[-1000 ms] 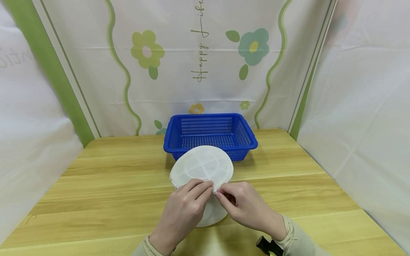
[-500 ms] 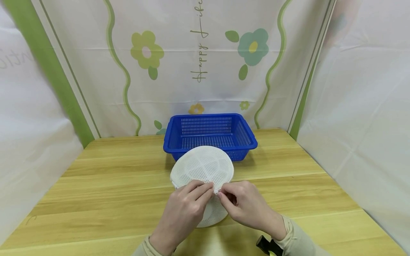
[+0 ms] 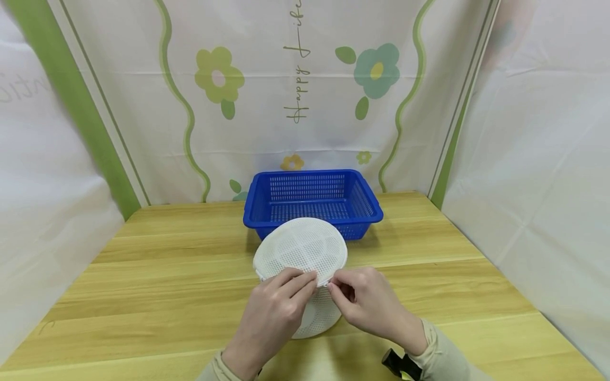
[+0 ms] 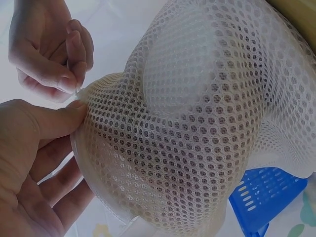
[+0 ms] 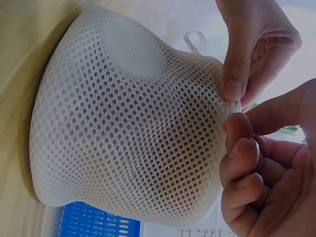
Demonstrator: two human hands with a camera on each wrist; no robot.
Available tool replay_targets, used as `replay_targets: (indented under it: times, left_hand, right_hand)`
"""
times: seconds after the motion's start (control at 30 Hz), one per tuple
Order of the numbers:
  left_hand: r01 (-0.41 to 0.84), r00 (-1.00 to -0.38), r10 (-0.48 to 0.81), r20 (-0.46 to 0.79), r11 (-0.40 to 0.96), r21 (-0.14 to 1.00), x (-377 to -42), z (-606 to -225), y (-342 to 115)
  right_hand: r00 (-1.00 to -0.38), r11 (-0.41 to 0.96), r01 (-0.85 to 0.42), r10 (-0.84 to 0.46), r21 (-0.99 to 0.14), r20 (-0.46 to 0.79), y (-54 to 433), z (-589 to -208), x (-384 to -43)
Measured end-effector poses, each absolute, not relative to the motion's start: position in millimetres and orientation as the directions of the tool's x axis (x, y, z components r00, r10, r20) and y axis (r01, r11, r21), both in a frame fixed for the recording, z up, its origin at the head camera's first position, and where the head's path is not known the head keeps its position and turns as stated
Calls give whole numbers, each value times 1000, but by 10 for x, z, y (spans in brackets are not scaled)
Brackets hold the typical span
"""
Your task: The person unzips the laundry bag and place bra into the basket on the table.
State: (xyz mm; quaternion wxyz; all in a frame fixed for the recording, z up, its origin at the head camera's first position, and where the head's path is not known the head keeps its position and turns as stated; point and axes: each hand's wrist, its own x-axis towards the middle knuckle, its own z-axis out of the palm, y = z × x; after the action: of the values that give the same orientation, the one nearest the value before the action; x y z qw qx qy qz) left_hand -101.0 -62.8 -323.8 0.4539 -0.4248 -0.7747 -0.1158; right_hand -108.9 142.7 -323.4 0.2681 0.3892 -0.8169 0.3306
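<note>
A white mesh laundry bag (image 3: 302, 243) stands on the table, round-topped and bulged out into a drum shape, with a zipper (image 5: 233, 106) along its upper edge. My left hand (image 3: 276, 307) grips that edge, fingers over the top and thumb against the side mesh. Just to its right, my right hand (image 3: 369, 304) pinches the zipper edge between thumb and curled index finger; the pull itself is hidden by the fingertips. In the left wrist view, a denser round patch (image 4: 180, 64) shows on the mesh. A small white loop (image 5: 194, 40) sticks out from the bag's side.
Behind the bag, a blue plastic basket (image 3: 312, 172) with slotted walls stands at the far side of the wooden table (image 3: 167, 296). A printed curtain (image 3: 267, 106) hangs behind it, and white sheets close off both sides.
My right hand has slid slightly rightward along the bag's upper edge, still pinching it. The left hand and the basket have stayed in place.
</note>
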Motion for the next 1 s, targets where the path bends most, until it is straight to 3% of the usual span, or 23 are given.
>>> replay_targets:
  times: [0.53,1.0]
  left_hand:
    - [772,-229,547,805,606,-193,-1014,-3258,-587]
    - [776,-228,566,793,597,-203,-1018,-3244,-617]
  right_hand:
    - [-481,373,-871,-507,-321,716,1377,-3270,-1098]
    - [-504,402,-854,-487,-329,713,1377,-3254,-1097]
